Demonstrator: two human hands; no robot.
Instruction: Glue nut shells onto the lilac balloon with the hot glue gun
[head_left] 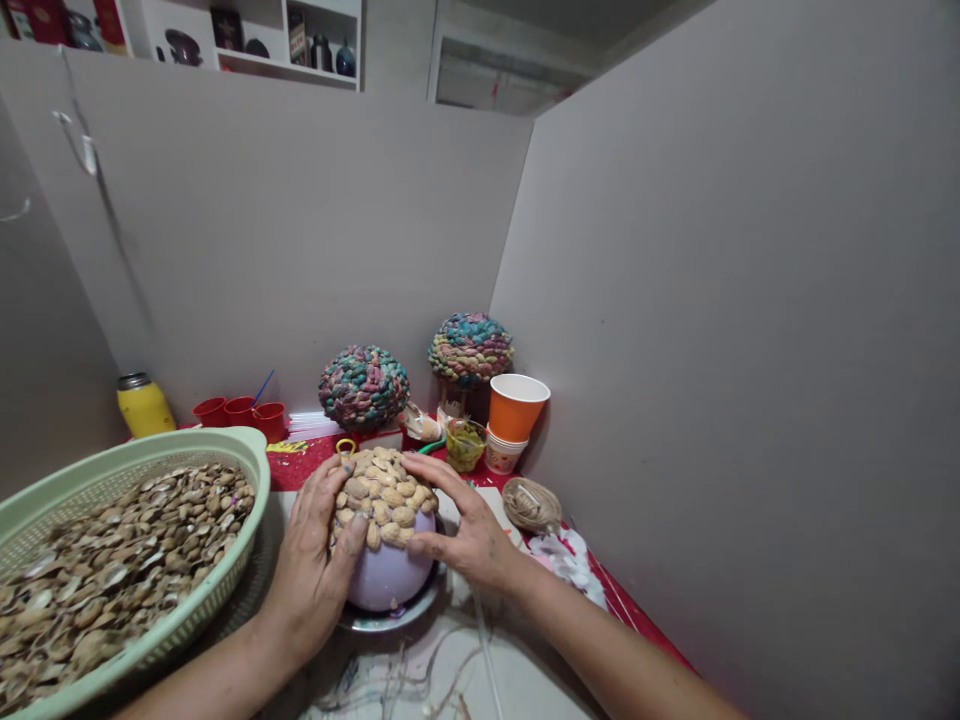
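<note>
A round lilac ball (390,578), smooth like a balloon, rests in a shallow metal dish (401,622) in front of me. Peanut shells (384,500) cover its upper part closely, while the lower part is bare. My left hand (319,555) cups the ball from the left, its thumb lying on the shells at the front. From the right, my right hand (469,530) curves around it, with fingers over the top edge and thumb against the lower shells. The undersides of both palms are hidden.
At left stands a green basket (259,500) of loose peanut shells (127,570). Behind are two painted shell-covered domes (364,388), red cups (270,420), a yellow bottle (145,405) and an orange paper cup (517,408). Twine (531,505) lies near the grey right partition (735,350).
</note>
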